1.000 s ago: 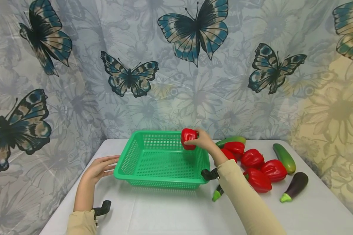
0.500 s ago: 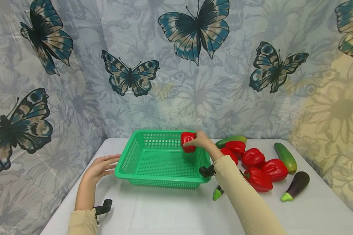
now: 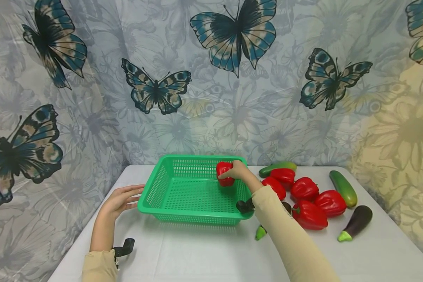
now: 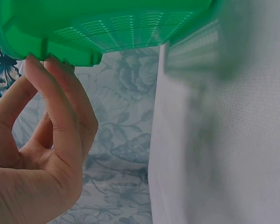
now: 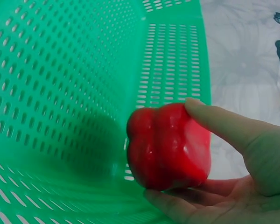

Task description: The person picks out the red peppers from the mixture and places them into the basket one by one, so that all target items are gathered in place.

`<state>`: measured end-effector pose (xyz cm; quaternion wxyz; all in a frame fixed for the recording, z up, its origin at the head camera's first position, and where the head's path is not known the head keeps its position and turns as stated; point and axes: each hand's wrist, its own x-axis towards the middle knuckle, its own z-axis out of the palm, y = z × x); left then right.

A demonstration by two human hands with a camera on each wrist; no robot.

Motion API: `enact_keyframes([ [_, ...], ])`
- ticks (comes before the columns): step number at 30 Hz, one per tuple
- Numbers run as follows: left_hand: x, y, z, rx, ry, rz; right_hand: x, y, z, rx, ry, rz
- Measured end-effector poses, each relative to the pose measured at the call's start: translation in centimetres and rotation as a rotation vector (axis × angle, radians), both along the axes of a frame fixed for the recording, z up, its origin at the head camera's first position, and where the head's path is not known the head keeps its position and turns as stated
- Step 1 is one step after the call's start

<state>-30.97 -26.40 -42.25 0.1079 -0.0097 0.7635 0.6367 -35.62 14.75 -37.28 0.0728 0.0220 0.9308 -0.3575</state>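
Red bell pepper [image 3: 223,174], clamped in the right hand [image 3: 239,171] inside the green plastic basket [image 3: 194,212].
From my remote station I see thumb and fingers gripping it near the far right corner; whether it touches the basket, I cannot tell. The left hand [image 3: 121,199] has its fingers extended and slightly apart, tips touching the left rim [image 3: 151,182]. On the white tabletop [image 3: 197,250] I count five more bell peppers [image 3: 304,189], two zucchinis [image 3: 343,188] and two eggplants [image 3: 357,222].

A staged tabletop corner; the kind of room around it cannot be told.
Creased sheeting [image 3: 211,133] printed with butterflies and flowers hangs close behind and beside a white table [image 3: 197,250]; black wrist cameras [image 3: 125,247] are worn.
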Motion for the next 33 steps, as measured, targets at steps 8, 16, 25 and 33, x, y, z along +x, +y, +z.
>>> enact_keyframes([
  [8, 0.0, 0.0, 0.0, 0.0, -0.006, 0.007, 0.0, -0.2, -0.1, 0.082, -0.01, 0.029],
  [16, -0.1, 0.1, 0.1, 0.003, -0.011, 0.008, -0.5, -0.3, -0.6, 0.089, -0.052, 0.052],
  [25, -0.1, 0.0, 0.0, 0.003, -0.005, 0.0, -1.1, -0.5, -1.1, 0.069, -0.086, 0.034],
  [33, 0.0, -0.1, 0.1, 0.013, -0.004, -0.023, -1.0, -0.8, -1.3, 0.075, -0.085, 0.016],
])
